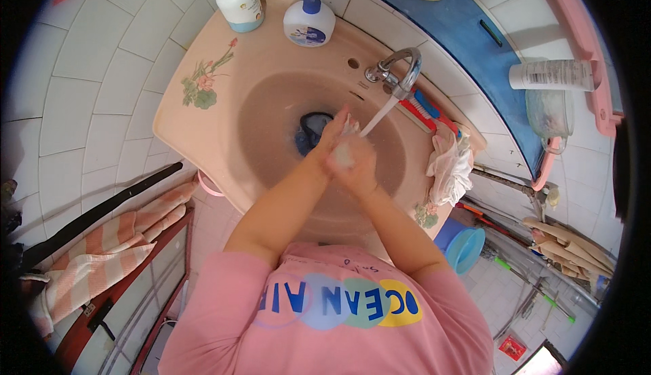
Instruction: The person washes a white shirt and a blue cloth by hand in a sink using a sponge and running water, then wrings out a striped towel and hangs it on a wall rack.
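Over the basin of a pink washbasin (264, 136), my left hand (331, 138) and my right hand (360, 164) are pressed together. Running water (379, 116) from a chrome faucet (409, 72) falls onto them. My right hand is motion-blurred, with a white patch, perhaps lather (344, 156), on it. Something whitish shows by the left fingers; whether it is foam, water or a cloth I cannot tell. Beneath the hands, a dark blue, black-edged cloth item (307, 136) lies at the bottom of the basin, partly hidden by my left hand.
Two pump bottles (240, 6) (309, 21) stand at the back left. A blue-and-red brush (426, 108) and a crumpled white cloth (450, 164) lie on the right rim. A tube (552, 75) and a glass mug (550, 113) sit on a pink shelf. Blue buckets (465, 248) stand below.
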The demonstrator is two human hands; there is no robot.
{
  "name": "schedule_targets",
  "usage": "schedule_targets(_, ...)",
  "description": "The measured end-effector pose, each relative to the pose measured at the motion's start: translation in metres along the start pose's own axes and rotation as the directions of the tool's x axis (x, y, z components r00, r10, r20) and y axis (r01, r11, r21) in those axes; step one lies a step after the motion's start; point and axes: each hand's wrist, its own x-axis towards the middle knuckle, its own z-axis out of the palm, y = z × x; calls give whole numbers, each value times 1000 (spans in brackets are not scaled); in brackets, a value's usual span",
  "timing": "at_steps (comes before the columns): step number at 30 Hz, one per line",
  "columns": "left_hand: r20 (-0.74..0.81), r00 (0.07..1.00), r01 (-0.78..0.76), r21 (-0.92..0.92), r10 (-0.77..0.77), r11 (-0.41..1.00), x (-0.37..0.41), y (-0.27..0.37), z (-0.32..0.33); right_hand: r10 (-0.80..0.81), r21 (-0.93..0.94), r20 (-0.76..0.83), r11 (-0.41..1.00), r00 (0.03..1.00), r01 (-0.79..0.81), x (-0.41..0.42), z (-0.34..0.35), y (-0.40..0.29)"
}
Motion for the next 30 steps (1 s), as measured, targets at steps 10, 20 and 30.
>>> schedule_targets(10, 451, 893, 81, -142, -8, 987, -3, 3, -22, -51, 17, -87, 998, 995, 53, -6, 17, -8)
schedule_targets(20, 122, 992, 61, -164, -41, 985, -23, -6, 21, 56, 50, -231, 998, 971, -46, 6, 15, 0)
schedule_targets(30, -432, 835, -367, 21, 339, 930, -34, -9, 84, 204, -342, -112, 911, 973, -230, 23, -2, 71)
